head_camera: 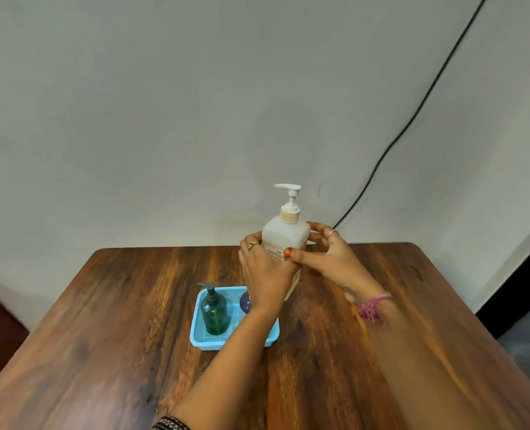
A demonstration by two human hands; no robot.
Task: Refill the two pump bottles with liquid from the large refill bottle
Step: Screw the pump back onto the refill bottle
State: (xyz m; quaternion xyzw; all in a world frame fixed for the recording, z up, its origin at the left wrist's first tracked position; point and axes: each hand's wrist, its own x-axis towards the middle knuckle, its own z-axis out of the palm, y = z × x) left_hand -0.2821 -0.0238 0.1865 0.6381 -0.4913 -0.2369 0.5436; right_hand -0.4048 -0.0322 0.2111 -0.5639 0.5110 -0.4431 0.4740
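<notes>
**Two hands holding a large refill bottle above a tray of pump bottles**

The left hand (265, 274) is wrapping its grip around the left side of the large refill bottle (284, 240), fingers curled onto its body, a ring showing on one finger. The right hand (325, 252) is closing on the bottle from the other side, its thumb pressing across the label on the front and its fingers curling round the right edge. The bottle is standing upright between the two hands, translucent white, with a white pump head (289, 193) at the top pointing left.

Just in front of the bottle, under the left forearm, a light blue tray (197, 333) is sitting on the wooden table (102, 336). A green pump bottle (214, 315) is standing upright in the tray's left half. A purple bottle (245, 301) is showing beside it, mostly hidden by the left wrist.

A pink thread bracelet (373, 307) is circling the right wrist. A black cable (412, 119) is running down the pale wall behind.
</notes>
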